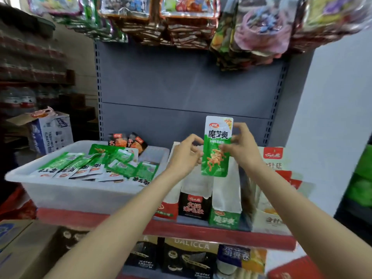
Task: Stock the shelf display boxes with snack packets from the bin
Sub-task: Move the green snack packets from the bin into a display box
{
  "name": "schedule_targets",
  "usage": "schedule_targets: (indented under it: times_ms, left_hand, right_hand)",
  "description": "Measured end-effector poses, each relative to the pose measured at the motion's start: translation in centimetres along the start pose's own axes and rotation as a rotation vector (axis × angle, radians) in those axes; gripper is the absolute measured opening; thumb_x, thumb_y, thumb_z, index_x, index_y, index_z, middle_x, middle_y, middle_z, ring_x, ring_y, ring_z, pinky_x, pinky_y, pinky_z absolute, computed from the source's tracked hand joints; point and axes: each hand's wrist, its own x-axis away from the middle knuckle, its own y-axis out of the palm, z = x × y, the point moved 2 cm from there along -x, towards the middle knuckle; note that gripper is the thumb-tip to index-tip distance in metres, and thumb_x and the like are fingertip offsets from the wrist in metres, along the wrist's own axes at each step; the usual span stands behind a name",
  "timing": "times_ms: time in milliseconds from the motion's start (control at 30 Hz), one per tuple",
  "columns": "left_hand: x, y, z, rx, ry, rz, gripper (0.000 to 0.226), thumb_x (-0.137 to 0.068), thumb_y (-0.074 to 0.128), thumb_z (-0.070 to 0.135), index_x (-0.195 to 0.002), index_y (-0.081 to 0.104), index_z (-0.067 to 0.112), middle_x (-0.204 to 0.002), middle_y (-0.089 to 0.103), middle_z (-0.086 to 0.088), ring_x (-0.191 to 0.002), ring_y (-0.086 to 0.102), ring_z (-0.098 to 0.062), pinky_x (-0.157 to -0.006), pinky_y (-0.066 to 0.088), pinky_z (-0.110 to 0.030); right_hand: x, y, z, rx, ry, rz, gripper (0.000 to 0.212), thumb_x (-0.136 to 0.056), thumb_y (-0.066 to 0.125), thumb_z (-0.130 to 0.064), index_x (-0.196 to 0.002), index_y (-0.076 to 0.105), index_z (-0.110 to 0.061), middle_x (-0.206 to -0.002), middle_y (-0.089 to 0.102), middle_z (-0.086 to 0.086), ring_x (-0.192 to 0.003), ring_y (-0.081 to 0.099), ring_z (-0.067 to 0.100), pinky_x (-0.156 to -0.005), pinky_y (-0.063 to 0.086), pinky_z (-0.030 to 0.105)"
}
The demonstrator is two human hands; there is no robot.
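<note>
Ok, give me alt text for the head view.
Both hands, left hand and right hand, hold one green snack packet upright above the green display box on the shelf. The white bin of packets sits to the left.

Green-white snack packet upright above display boxes, more packets in white bin

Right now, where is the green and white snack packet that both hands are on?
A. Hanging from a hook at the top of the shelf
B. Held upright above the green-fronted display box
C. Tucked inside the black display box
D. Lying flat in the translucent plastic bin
B: both hands, left and right, pinch the green and white snack packet upright above the green-fronted display box.
</note>
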Motion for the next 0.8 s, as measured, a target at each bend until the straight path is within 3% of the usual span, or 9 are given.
schedule_targets:
  times_ms: [100, 167, 300, 367, 433, 500, 567, 667, 800]
  left_hand:
    - [-0.7, 2.2, 0.3, 0.0, 0.026, -0.014, 0.023, -0.089, 0.051, -0.005, -0.093, 0.052, 0.017, -0.077, 0.057, -0.006, -0.056, 0.058, -0.01, -0.057, 0.053, -0.019]
    - [-1.4, 3.4, 0.4, -0.028, 0.036, -0.034, 0.021, -0.088, 0.053, -0.003, -0.093, 0.052, 0.018, -0.08, 0.06, -0.008, -0.058, 0.061, -0.016, -0.062, 0.054, -0.029]
    - [-3.0, 5.1, 1.0, -0.018, 0.036, -0.066, 0.022, -0.084, 0.064, 0.005, -0.097, 0.052, 0.019, -0.076, 0.065, -0.003, -0.063, 0.064, -0.015, -0.06, 0.051, -0.027]
    - [-4.0, 5.5, 1.3, 0.026, 0.039, -0.034, 0.025, -0.084, 0.068, 0.008, -0.099, 0.052, 0.021, -0.075, 0.066, -0.001, -0.065, 0.065, -0.016, -0.061, 0.05, -0.025]
    - [-4.7, 5.7, 1.5, 0.023, 0.061, -0.012, 0.024, -0.083, 0.068, 0.007, -0.095, 0.053, 0.021, -0.071, 0.066, 0.0, -0.063, 0.065, -0.018, -0.062, 0.053, -0.029]
    - [-5.1, 6.0, 1.2, -0.027, 0.061, -0.008, 0.022, -0.083, 0.067, 0.005, -0.085, 0.052, 0.02, -0.068, 0.063, 0.002, -0.058, 0.063, -0.016, -0.058, 0.05, -0.027]
    - [-5.3, 6.1, 0.4, -0.098, 0.044, -0.001, 0.024, -0.083, 0.067, 0.005, -0.077, 0.049, 0.02, -0.068, 0.06, 0.004, -0.055, 0.062, -0.016, -0.06, 0.05, -0.028]
    - [-5.4, 6.3, -0.8, -0.176, 0.005, -0.009, 0.028, -0.085, 0.065, 0.007, -0.073, 0.044, 0.021, -0.073, 0.057, 0.005, -0.058, 0.063, -0.015, -0.064, 0.05, -0.031]
    - [-5.5, 7.0, -1.7, -0.23, -0.01, -0.078, 0.028, -0.087, 0.063, 0.008, -0.074, 0.043, 0.023, -0.077, 0.057, 0.007, -0.074, 0.065, -0.023, -0.071, 0.053, -0.038]
  right_hand:
    - [-0.3, -2.3, -0.2, 0.126, -0.092, -0.042, 0.085, -0.074, 0.071, 0.005, -0.137, 0.03, -0.034, -0.081, 0.064, 0.0, -0.073, 0.064, 0.015, -0.069, 0.054, 0.024]
    - [-0.7, -3.5, -0.2, 0.245, -0.149, -0.07, 0.078, -0.074, 0.068, 0.006, -0.136, 0.034, -0.027, -0.082, 0.059, -0.006, -0.069, 0.058, 0.011, -0.057, 0.042, 0.009]
    - [-2.3, -5.3, -0.2, 0.393, -0.2, -0.095, 0.049, -0.076, 0.067, 0.004, -0.115, 0.042, -0.012, -0.09, 0.057, 0.001, -0.069, 0.053, 0.013, -0.051, 0.035, 0.011]
    - [-3.0, -5.7, -0.2, 0.434, -0.227, -0.12, 0.044, -0.078, 0.067, 0.003, -0.111, 0.042, -0.013, -0.086, 0.057, 0.002, -0.065, 0.051, 0.006, -0.049, 0.037, 0.006]
    - [-3.5, -5.9, 0.0, 0.465, -0.246, -0.119, 0.044, -0.078, 0.068, 0.0, -0.11, 0.041, -0.015, -0.086, 0.06, 0.004, -0.067, 0.054, 0.014, -0.051, 0.04, 0.007]
    - [-3.9, -6.1, 0.7, 0.584, -0.234, -0.127, 0.045, -0.08, 0.07, -0.012, -0.112, 0.04, -0.019, -0.091, 0.064, 0.006, -0.078, 0.059, 0.024, -0.067, 0.052, 0.027]
    - [-4.2, -6.6, 1.8, 0.716, -0.152, -0.169, 0.046, -0.083, 0.069, -0.027, -0.119, 0.041, -0.022, -0.096, 0.066, 0.005, -0.089, 0.061, 0.027, -0.077, 0.053, 0.042]
    - [-4.1, -7.4, 3.0, 0.716, -0.026, -0.221, 0.043, -0.086, 0.063, -0.044, -0.122, 0.051, -0.024, -0.095, 0.065, -0.002, -0.099, 0.059, 0.022, -0.084, 0.049, 0.037]
    - [-3.9, -7.7, 3.2, 0.722, -0.017, -0.236, 0.042, -0.084, 0.06, -0.054, -0.118, 0.056, -0.03, -0.099, 0.068, -0.008, -0.1, 0.059, 0.015, -0.079, 0.044, 0.033]
